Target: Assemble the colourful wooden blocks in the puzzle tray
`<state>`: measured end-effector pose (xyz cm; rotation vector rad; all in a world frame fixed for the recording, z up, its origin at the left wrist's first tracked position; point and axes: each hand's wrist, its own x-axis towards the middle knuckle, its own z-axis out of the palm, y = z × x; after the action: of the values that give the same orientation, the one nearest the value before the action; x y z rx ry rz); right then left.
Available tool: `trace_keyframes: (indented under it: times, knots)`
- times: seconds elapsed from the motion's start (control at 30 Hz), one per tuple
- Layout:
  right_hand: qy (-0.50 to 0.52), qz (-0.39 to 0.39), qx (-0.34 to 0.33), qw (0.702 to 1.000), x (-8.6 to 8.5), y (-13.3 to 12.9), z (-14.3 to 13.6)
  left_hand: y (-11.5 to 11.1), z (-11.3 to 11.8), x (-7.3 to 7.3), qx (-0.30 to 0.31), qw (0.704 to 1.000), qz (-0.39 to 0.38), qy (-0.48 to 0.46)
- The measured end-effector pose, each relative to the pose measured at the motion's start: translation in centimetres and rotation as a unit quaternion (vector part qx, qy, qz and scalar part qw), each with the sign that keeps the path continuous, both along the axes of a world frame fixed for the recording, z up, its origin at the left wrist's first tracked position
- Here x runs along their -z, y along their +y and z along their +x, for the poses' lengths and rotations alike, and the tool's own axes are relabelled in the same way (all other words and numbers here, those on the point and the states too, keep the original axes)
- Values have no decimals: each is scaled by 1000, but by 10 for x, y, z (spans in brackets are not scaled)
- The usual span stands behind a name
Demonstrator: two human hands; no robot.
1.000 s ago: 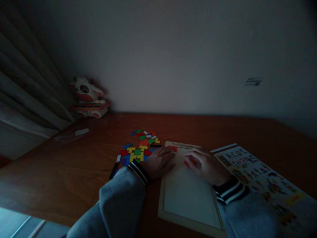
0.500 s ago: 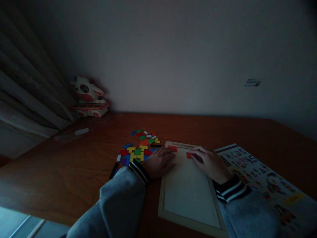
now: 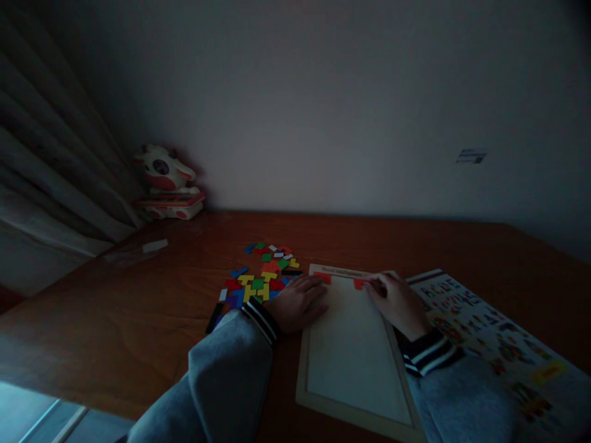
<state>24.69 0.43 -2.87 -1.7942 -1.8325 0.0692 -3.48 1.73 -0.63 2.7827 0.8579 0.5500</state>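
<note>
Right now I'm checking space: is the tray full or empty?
Mostly empty: the tray shows two red pieces near its far edge, one at the right hand; the rest that shows is bare.

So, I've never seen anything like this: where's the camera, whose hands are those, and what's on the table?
There is no machine here, just a person's two bare hands. One camera, worn on the head, looks forward and down.

On the table is a shallow framed board. The left hand lies over its left edge, beside loose coloured pieces. The right hand has its fingertips at a red piece near the board's top; whether it grips or presses is hard to tell. To the right lies a printed sheet; a toy sits at the back left.
</note>
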Motion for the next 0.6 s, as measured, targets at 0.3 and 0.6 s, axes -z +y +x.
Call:
trace_keyframes:
  times: [0.3,0.6]
  knots:
    - [18,31,-12,999,5,1,3,4,0,1,-190,980,57,-29]
    - [30,21,-2,999,6,2,5,33,-43,-2,-263,962,78,-1]
